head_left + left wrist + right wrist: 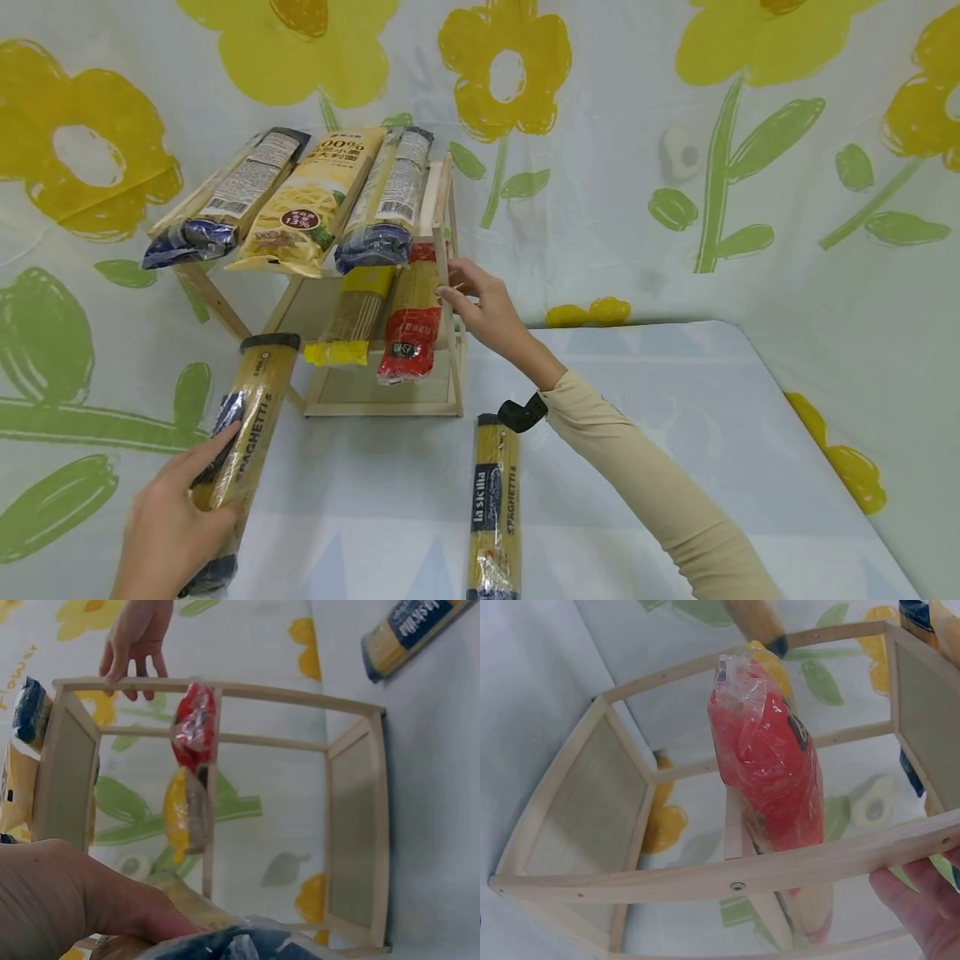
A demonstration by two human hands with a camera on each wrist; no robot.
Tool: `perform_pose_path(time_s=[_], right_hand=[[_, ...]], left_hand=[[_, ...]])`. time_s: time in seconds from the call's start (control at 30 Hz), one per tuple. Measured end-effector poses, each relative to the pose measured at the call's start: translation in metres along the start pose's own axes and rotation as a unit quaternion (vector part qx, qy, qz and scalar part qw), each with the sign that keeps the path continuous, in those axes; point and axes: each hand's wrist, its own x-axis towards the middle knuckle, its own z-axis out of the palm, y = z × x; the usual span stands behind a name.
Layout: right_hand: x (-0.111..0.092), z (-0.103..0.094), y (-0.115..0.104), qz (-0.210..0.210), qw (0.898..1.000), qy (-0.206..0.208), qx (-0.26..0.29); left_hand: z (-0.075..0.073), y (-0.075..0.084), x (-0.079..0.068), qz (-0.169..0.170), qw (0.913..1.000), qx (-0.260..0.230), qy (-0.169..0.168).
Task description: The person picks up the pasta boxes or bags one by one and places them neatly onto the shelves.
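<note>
My left hand (176,517) grips a spaghetti pack (258,417) with dark ends, tilted to the left of a small wooden rack (382,410). In the left wrist view, part of that pack and my thumb fill the bottom edge. My right hand (483,304) holds the rack's right front post, thumb in front and fingers passing behind it. Just inside that post, a red-ended pasta pack (412,321) lies on the middle level, beside a yellow-ended pasta pack (356,312). Both stick out past the front.
Atop the rack lie a yellow noodle pack (311,200) and dark-ended packs on its left (232,192) and right (390,196). Another spaghetti pack (495,500) lies on the white table (637,400), near my right forearm. A flowered cloth (600,167) hangs behind.
</note>
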Motion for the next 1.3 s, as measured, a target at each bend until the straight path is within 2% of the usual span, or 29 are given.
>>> perform_pose_path(time_s=[0.13, 0.33, 0.47, 0.57, 0.83, 1.17, 1.3], right_hand=[[0.0, 0.0, 0.0, 0.002, 1.0, 0.0, 0.002], [-0.001, 0.001, 0.001, 0.005, 1.0, -0.002, 0.009], [-0.001, 0.001, 0.001, 0.002, 1.0, -0.002, 0.02], [0.0, 0.001, 0.001, -0.001, 1.0, -0.002, 0.016], [0.0, 0.0, 0.001, -0.005, 1.0, -0.002, 0.003], [0.001, 0.0, 0.0, -0.012, 1.0, -0.004, 0.001], [0.0, -0.001, 0.002, -0.008, 1.0, -0.002, -0.005]], left_hand=[[-0.007, 0.003, 0.011, 0.004, 1.0, 0.002, 0.0], [-0.011, 0.007, 0.027, 0.028, 0.9995, -0.005, 0.013], [-0.012, 0.011, 0.04, 0.033, 0.9994, -0.009, 0.007], [-0.012, 0.014, 0.051, 0.038, 0.9992, -0.01, 0.0], [-0.012, 0.021, 0.086, 0.075, 0.9971, -0.012, 0.002], [-0.012, 0.033, 0.13, 0.069, 0.9975, -0.006, -0.013], [-0.007, 0.039, 0.148, 0.064, 0.9975, -0.008, -0.029]])
